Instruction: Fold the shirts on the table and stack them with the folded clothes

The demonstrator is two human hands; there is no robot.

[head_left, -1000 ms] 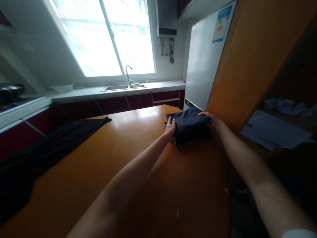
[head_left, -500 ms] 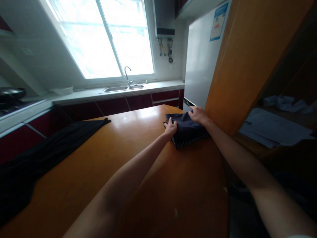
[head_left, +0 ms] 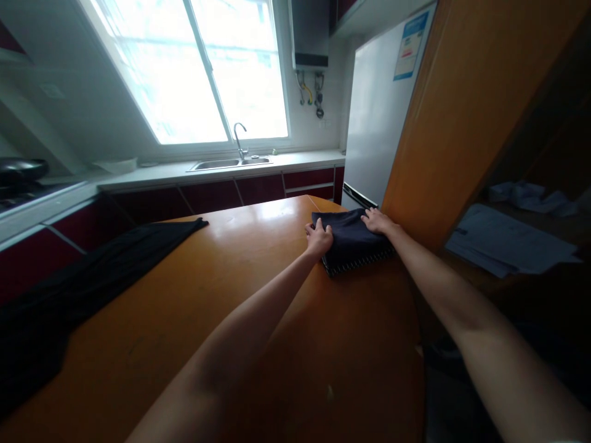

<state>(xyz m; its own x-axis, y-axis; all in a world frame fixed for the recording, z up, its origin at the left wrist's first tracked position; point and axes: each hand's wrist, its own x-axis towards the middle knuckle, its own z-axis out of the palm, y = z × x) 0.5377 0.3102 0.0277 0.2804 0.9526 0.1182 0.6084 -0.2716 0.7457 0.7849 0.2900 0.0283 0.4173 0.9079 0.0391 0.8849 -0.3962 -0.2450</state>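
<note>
A dark navy folded cloth [head_left: 348,234] lies on the far right part of the wooden table [head_left: 221,295]. Beneath its near edge shows a black layer with a white dashed pattern [head_left: 360,263]; whether this is a separate piece, I cannot tell. My left hand [head_left: 319,239] rests at the cloth's left edge, its fingers spread and partly over the side. On the upper right part of the cloth my right hand [head_left: 377,221] lies flat, fingers stretched out. A black garment [head_left: 106,271] is laid out along the table's left side.
Close beyond the cloth stand a white fridge [head_left: 373,117] and an orange wooden panel [head_left: 443,123]. White papers [head_left: 508,240] lie on a shelf at right. A counter with a sink [head_left: 217,164] runs under the window. A pan [head_left: 21,169] sits on the stove at far left.
My right hand has slid a little right and toward me across the cloth, flattening out. The left hand stays at the left edge, with its fingers slightly shifted.
</note>
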